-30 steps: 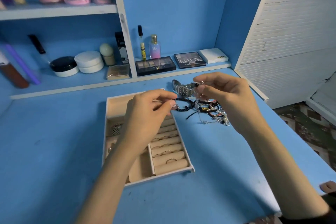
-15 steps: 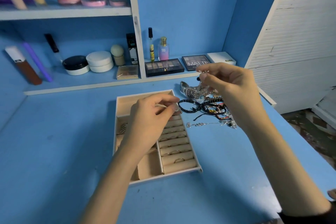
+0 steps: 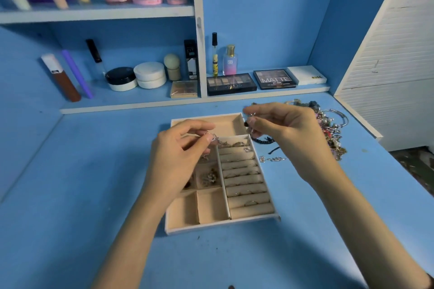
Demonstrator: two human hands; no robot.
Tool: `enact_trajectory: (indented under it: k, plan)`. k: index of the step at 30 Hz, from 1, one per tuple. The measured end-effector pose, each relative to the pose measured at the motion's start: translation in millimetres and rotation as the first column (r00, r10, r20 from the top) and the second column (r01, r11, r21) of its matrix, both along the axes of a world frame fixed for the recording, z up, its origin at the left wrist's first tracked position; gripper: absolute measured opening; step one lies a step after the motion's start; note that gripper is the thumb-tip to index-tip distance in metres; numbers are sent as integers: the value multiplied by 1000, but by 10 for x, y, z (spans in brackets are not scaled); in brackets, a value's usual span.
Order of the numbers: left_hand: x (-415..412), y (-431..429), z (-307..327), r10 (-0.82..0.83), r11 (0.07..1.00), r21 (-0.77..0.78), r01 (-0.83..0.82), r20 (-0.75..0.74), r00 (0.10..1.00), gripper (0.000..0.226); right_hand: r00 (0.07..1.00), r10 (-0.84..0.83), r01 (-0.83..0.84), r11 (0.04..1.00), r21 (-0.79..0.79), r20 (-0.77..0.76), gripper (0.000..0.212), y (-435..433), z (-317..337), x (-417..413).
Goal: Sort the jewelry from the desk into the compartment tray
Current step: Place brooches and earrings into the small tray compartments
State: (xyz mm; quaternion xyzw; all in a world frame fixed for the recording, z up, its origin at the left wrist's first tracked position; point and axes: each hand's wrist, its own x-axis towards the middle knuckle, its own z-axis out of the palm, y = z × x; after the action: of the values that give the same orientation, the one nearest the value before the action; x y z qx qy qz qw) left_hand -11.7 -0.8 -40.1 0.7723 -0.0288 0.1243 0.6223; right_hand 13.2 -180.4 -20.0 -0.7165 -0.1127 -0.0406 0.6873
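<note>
A beige compartment tray [image 3: 220, 224] lies on the blue desk, with ring rolls on its right side and small jewelry in some left compartments. My left hand [image 3: 178, 157] hovers over the tray and pinches a small silver piece [image 3: 214, 136] between thumb and fingers. My right hand [image 3: 286, 131] is raised over the tray's far right corner and pinches another small silver piece [image 3: 251, 115]. A tangled jewelry pile [image 3: 331, 129] lies on the desk to the right, partly hidden by my right hand. A thin silver chain [image 3: 272, 159] and a dark beaded bracelet [image 3: 261, 141] lie beside the tray.
A low shelf at the back holds eyeshadow palettes [image 3: 231, 83], a perfume bottle [image 3: 230, 60], round jars [image 3: 150, 75] and tubes. A white slatted panel [image 3: 394, 77] stands at the right. Bare blue desk stretches left of and in front of the tray.
The view has shifted, so tray and pile sit further right. Both hands stay raised, each still pinching a small piece; my right hand now hovers nearer the tray's far corner.
</note>
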Motion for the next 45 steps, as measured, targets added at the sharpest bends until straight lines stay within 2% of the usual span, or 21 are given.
enact_trajectory:
  k: [9, 17, 24, 27, 33, 38, 43, 45]
  plan:
    - [-82, 383, -153, 108, 984, -144, -108, -7, 994, 21, 996, 88, -89, 995, -36, -10, 16, 321, -72, -26]
    - [-60, 450, -195, 119, 984, -135, -118, -4, 993, 21, 995, 95, -95, 994, -45, -5, 15, 488, -75, -38]
    - [-56, 456, -235, 128, 989, -66, -129, -27, 991, 24, 996, 85, -86, 996, -32, -13, 14, 550, -82, -52]
    - [-33, 415, -266, 136, 991, 6, -136, -24, 990, 25, 997, 80, -81, 996, -40, -19, 14, 547, -95, -53]
    - [83, 301, -172, 108, 949, 302, -91, -42, 993, 13, 997, 70, -71, 996, -53, -11, 15, 501, -76, -46]
    - [206, 227, -138, 35, 838, 546, 28, -105, 994, 13, 998, 69, -69, 997, -36, 0, 15, 492, -44, -53]
    - [219, 212, -182, 45, 714, 700, 9, -58, 997, 15, 997, 72, -71, 995, -65, 17, 16, 473, -52, -68]
    - [213, 222, -191, 44, 701, 713, -4, -37, 998, 15, 997, 74, -73, 995, -72, 20, 16, 477, -50, -72]
